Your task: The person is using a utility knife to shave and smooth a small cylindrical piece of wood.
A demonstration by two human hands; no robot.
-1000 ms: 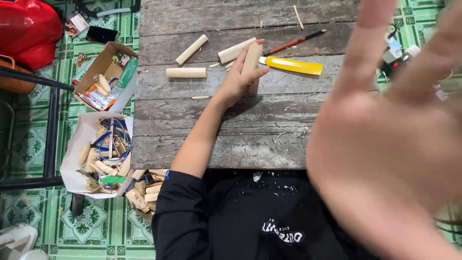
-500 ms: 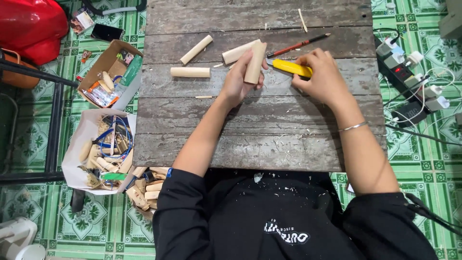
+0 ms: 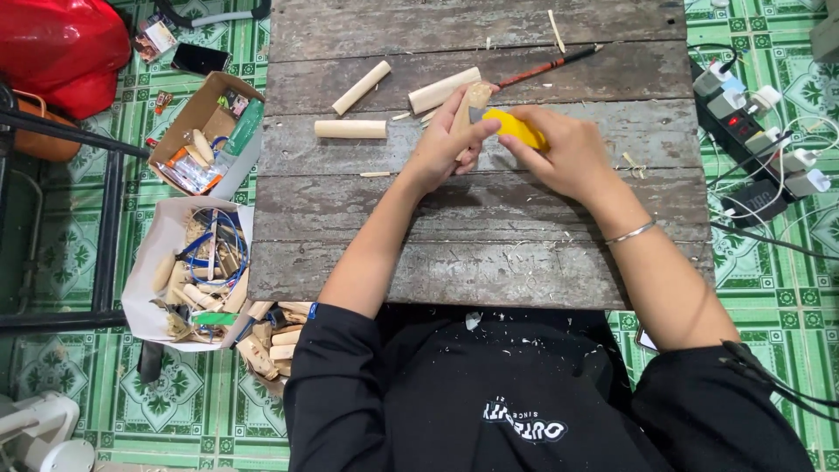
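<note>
A cardboard box sits on the floor left of the wooden worktop. On the planks lie loose dowels. The left hand is wrapped around a short wooden piece, held upright above mid-worktop. Just right, touching it, the right hand grips a yellow knife, its blade against the wood.

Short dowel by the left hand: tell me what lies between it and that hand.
In the head view, bare plank separates the short dowel from the left hand; one small sliver lies just below that line.
</note>
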